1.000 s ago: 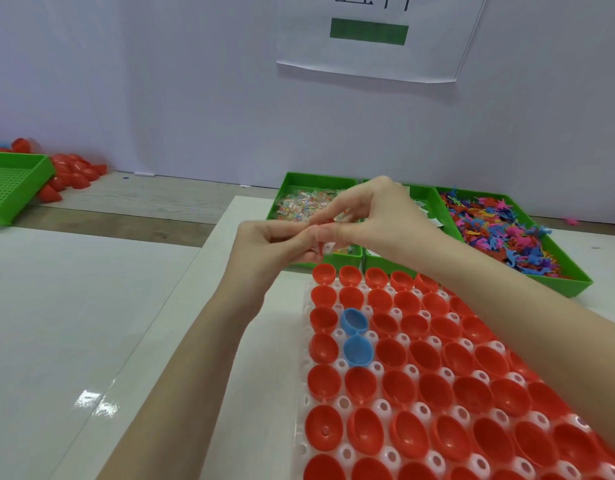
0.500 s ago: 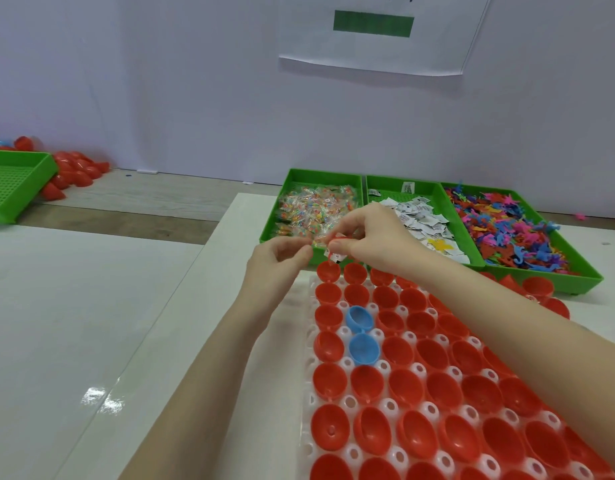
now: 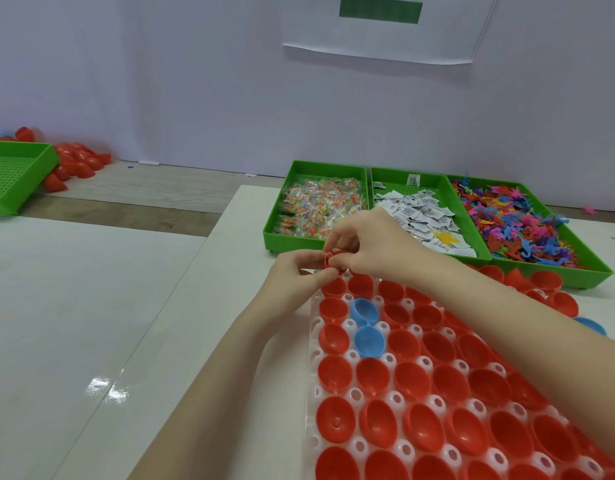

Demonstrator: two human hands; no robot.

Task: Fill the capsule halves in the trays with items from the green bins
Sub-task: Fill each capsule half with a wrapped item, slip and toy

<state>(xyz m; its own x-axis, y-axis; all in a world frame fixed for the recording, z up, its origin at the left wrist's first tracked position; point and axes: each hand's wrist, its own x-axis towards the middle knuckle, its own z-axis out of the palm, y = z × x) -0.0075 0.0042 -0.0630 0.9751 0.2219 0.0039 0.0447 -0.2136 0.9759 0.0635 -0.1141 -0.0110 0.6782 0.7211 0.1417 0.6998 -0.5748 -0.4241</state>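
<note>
Both hands meet at the far left corner of the white tray. Left hand and right hand each curl thumb and fingertips onto one small red capsule half, a smooth plastic cup tilted on its side and held just above the tray's first row; whether anything lies inside it cannot be told. White tray: moulded glossy plastic with round sockets and small holes between them. Red capsule halves, smooth hollow hemispheres with mouths upward, sit in nearly every visible socket; two blue capsule halves occupy adjacent sockets in the second column, one behind the other. Beyond the tray, three rectangular green bins with gridded floors stand side by side, touching. Left bin: small crinkled clear packets with multicoloured contents. Middle bin: folded white printed paper slips, one bearing a yellow star. Right bin: a tangled heap of small soft-looking figures in pink, blue, purple and red. Loose red halves lie between the right bin and the tray. At far left, another green bin rests beside a pile of red shells against the pale wall. A glossy white tabletop carries the tray.
</note>
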